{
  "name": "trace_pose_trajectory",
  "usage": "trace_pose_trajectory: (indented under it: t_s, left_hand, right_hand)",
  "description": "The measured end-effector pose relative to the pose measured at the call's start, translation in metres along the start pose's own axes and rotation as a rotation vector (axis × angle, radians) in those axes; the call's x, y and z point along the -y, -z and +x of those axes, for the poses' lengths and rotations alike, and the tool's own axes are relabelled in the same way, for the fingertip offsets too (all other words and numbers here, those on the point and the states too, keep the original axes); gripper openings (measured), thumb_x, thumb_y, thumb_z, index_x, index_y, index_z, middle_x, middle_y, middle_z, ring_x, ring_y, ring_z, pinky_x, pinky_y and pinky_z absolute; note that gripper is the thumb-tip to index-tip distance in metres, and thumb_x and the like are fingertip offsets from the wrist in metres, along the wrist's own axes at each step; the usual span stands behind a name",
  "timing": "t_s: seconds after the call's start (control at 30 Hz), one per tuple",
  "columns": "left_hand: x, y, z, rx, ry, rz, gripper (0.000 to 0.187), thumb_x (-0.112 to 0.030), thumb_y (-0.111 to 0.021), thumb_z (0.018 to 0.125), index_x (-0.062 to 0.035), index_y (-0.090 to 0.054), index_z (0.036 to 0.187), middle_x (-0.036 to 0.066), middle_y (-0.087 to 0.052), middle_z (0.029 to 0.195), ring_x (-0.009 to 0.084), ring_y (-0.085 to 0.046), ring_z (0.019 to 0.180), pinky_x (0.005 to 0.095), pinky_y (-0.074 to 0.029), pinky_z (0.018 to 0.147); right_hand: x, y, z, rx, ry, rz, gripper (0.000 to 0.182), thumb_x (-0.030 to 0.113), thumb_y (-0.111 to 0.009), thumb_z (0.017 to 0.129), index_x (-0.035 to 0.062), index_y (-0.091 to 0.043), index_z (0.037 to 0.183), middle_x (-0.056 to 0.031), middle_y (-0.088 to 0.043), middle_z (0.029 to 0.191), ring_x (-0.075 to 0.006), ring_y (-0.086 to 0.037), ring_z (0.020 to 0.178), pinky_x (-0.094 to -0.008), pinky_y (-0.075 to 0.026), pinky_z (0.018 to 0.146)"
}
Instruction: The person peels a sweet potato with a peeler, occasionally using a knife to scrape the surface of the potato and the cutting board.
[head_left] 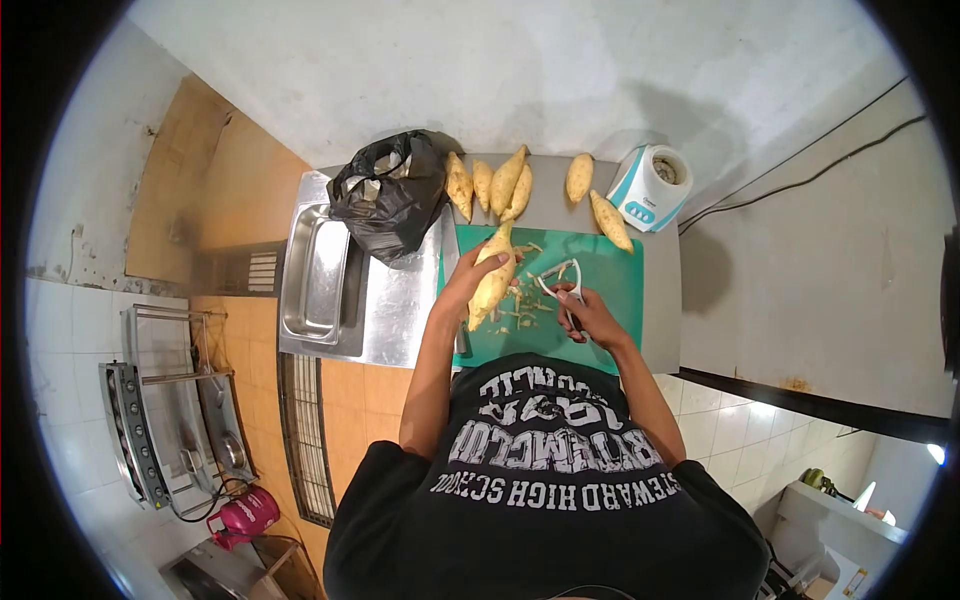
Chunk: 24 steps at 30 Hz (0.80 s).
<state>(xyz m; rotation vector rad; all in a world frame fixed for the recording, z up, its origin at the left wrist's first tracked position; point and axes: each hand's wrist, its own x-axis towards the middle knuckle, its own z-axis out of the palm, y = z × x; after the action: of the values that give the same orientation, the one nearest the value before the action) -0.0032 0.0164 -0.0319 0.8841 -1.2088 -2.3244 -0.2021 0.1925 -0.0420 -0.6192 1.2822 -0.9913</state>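
A large yellowish sweet potato (492, 290) is gripped in my left hand (468, 278), its long axis nearly upright in the view over the left part of a green cutting board (610, 290). My right hand (592, 318) is closed round the dark handle of a peeler (560, 270), whose white Y-shaped head points up and left, apart from the sweet potato. Thin peelings (525, 305) lie scattered on the board between my hands. Part of the sweet potato is hidden behind my left fingers and thumb.
Several more sweet potatoes (508, 180) lie along the back of the counter, one (611, 221) overlapping the board's corner. A black plastic bag (390, 190) sits by the steel sink (313, 275). A white and blue blender base (650, 190) stands at the back right.
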Motion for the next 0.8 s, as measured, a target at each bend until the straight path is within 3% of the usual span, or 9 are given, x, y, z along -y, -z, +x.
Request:
trace_pose_trajectory:
  t_s: [0.13, 0.23, 0.3, 0.33, 0.5, 0.67, 0.73, 0.77, 0.8]
  left_hand:
    - [0.016, 0.005, 0.008, -0.141, -0.013, 0.422, 0.057, -0.021, -0.066, 0.092, 0.0065, -0.047, 0.137, 0.017, -0.067, 0.111, 0.0232, -0.071, 0.081, 0.0326, -0.059, 0.064]
    - [0.012, 0.008, -0.003, 0.083, 0.117, -0.011, 0.063, -0.02, -0.067, 0.089, 0.0067, -0.045, 0.142, 0.016, -0.065, 0.119, 0.0228, -0.071, 0.087, 0.0335, -0.06, 0.065]
    - [0.025, 0.01, -0.002, 0.135, 0.112, 0.039, 0.063, -0.02, -0.069, 0.088, 0.0051, -0.047, 0.141, 0.015, -0.067, 0.115, 0.0221, -0.071, 0.086, 0.0321, -0.06, 0.064]
    - [0.026, 0.007, -0.005, 0.18, 0.101, 0.083, 0.062, -0.02, -0.072, 0.087, 0.0035, -0.049, 0.14, 0.013, -0.068, 0.112, 0.0213, -0.071, 0.086, 0.0308, -0.059, 0.063]
    - [0.029, -0.007, -0.016, 0.289, 0.012, 0.238, 0.055, -0.021, -0.076, 0.083, 0.0013, -0.06, 0.131, 0.008, -0.068, 0.109, 0.0141, -0.066, 0.094, 0.0266, -0.053, 0.078]
    - [0.019, 0.005, -0.027, 0.154, 0.033, 0.234, 0.053, -0.02, -0.076, 0.082, 0.0008, -0.061, 0.129, 0.008, -0.068, 0.107, 0.0146, -0.065, 0.092, 0.0277, -0.054, 0.077]
    - [0.014, 0.016, -0.035, 0.117, -0.005, 0.155, 0.052, -0.018, -0.074, 0.082, 0.0013, -0.061, 0.129, 0.009, -0.068, 0.106, 0.015, -0.065, 0.09, 0.0285, -0.054, 0.077]
    - [0.011, 0.022, -0.041, 0.048, -0.025, 0.176, 0.051, -0.017, -0.073, 0.082, 0.0016, -0.061, 0.128, 0.008, -0.068, 0.105, 0.0151, -0.065, 0.089, 0.0286, -0.054, 0.076]
    - [0.01, 0.027, -0.046, -0.02, -0.042, 0.195, 0.05, -0.016, -0.072, 0.082, 0.002, -0.061, 0.128, 0.008, -0.068, 0.105, 0.0151, -0.065, 0.088, 0.0287, -0.054, 0.076]
  right_hand:
    - [-0.004, 0.002, 0.007, 0.0, 0.021, -0.06, 0.04, 0.034, -0.05, 0.107, 0.004, -0.053, 0.133, -0.002, -0.053, 0.066, -0.0087, -0.046, 0.045, -0.0243, -0.035, 0.041]
    - [-0.013, -0.005, 0.012, -0.069, 0.124, 0.011, 0.04, 0.036, -0.049, 0.107, 0.0051, -0.052, 0.133, -0.0037, -0.056, 0.071, -0.0115, -0.052, 0.053, -0.0246, -0.041, 0.046]
    - [-0.02, -0.009, 0.022, -0.161, 0.126, 0.235, 0.035, 0.033, -0.046, 0.108, 0.0078, -0.052, 0.131, -0.004, -0.061, 0.083, -0.0138, -0.061, 0.071, -0.0286, -0.05, 0.062]
    - [-0.028, -0.01, 0.03, -0.16, 0.13, 0.236, 0.035, 0.033, -0.046, 0.108, 0.0078, -0.052, 0.131, -0.004, -0.061, 0.083, -0.0138, -0.061, 0.071, -0.0286, -0.05, 0.062]
    - [-0.031, -0.032, 0.055, -0.222, 0.252, 0.144, 0.036, 0.032, -0.039, 0.111, 0.0101, -0.047, 0.137, -0.006, -0.056, 0.126, -0.0154, -0.053, 0.116, -0.0336, -0.046, 0.098]
    - [-0.011, -0.049, 0.074, -0.115, 0.316, 0.129, 0.036, 0.03, -0.039, 0.11, 0.0087, -0.049, 0.138, -0.0043, -0.056, 0.131, -0.018, -0.053, 0.121, -0.0324, -0.04, 0.102]
    - [-0.008, -0.042, 0.087, -0.107, 0.311, -0.004, 0.036, 0.03, -0.038, 0.111, 0.0066, -0.057, 0.129, -0.0069, -0.059, 0.119, -0.0165, -0.055, 0.113, -0.0344, -0.046, 0.097]
    - [-0.034, -0.031, 0.118, -0.186, 0.471, -0.05, 0.031, 0.029, -0.046, 0.107, 0.008, -0.062, 0.123, -0.0104, -0.064, 0.116, -0.0246, -0.063, 0.103, -0.039, -0.05, 0.09]
    - [-0.026, -0.03, 0.122, -0.184, 0.476, -0.05, 0.031, 0.029, -0.046, 0.107, 0.008, -0.062, 0.123, -0.0104, -0.064, 0.116, -0.0246, -0.063, 0.103, -0.039, -0.05, 0.09]
